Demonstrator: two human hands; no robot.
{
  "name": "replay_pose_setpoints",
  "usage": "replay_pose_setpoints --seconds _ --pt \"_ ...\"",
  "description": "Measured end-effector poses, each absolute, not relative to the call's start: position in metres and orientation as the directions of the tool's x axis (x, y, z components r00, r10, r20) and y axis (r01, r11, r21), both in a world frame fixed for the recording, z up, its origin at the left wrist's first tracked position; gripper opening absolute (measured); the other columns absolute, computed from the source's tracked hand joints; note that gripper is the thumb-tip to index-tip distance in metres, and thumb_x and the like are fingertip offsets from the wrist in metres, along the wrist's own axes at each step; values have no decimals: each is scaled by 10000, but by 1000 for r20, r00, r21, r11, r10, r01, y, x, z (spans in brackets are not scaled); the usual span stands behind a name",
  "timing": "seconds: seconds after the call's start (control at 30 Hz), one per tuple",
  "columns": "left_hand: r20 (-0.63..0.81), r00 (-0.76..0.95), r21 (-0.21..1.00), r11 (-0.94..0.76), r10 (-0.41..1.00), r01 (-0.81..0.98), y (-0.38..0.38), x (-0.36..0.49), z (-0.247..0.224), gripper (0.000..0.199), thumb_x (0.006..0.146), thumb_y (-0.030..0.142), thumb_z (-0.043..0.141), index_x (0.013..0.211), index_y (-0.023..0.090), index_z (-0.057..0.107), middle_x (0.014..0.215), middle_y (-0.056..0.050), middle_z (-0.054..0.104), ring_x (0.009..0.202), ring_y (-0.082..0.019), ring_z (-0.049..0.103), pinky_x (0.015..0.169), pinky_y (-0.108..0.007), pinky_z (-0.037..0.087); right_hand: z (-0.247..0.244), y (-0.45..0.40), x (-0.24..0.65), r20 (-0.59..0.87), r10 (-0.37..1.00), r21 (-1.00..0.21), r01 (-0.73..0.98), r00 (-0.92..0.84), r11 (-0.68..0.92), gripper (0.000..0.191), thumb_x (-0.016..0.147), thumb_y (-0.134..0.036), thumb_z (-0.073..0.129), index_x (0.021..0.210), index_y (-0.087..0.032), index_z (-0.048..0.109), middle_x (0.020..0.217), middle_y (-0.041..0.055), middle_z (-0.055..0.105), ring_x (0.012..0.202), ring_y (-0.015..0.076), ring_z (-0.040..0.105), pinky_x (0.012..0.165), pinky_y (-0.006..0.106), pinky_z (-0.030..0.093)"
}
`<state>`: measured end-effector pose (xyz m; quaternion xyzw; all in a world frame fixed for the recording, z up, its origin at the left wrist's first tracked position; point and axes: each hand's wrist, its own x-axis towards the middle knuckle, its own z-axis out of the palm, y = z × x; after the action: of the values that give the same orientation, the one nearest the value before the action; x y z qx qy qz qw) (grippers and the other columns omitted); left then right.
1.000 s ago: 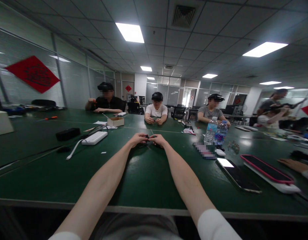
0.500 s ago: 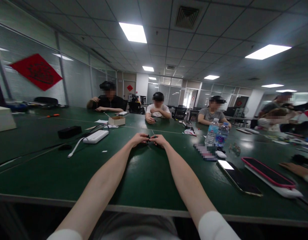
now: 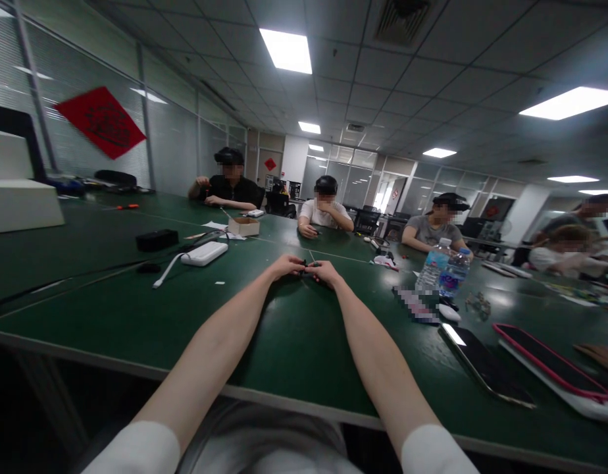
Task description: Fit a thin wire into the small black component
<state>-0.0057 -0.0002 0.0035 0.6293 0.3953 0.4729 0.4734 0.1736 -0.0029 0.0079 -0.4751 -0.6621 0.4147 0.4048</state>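
Observation:
Just above the green table (image 3: 304, 355), my left hand (image 3: 285, 266) pinches a small dark part (image 3: 304, 266) whose kind is too small to tell. My right hand (image 3: 324, 272) meets it from the other side, fingers closed on something dark and small. A thin pale rod (image 3: 311, 255) sticks up by the right fingertips; I cannot tell whether it belongs to what that hand holds. Both forearms reach forward, and the fingertips of the two hands almost touch.
To the left lie a white power bank (image 3: 204, 253) with a cable, a black box (image 3: 156, 240) and an open cardboard box (image 3: 243, 226). On the right stand two water bottles (image 3: 435, 266), near a phone (image 3: 484, 368) and a red-rimmed phone (image 3: 551, 359). Several people sit beyond.
The whole view has turned left and tilted a little, so everything sits farther right. Both hands keep their closed hold around the small dark part.

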Motion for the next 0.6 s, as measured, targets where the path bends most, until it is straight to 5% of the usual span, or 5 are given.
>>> replay_pose_setpoints --seconds 0.6 --pt "210 251 973 -227 945 42 -5 -5 7 428 567 246 771 955 94 669 860 -106 678 737 -178 625 658 -277 511 9 -5 177 154 964 -939 272 -217 211 314 616 -265 770 847 -106 628 502 -33 524 373 36 394 356 143 349"
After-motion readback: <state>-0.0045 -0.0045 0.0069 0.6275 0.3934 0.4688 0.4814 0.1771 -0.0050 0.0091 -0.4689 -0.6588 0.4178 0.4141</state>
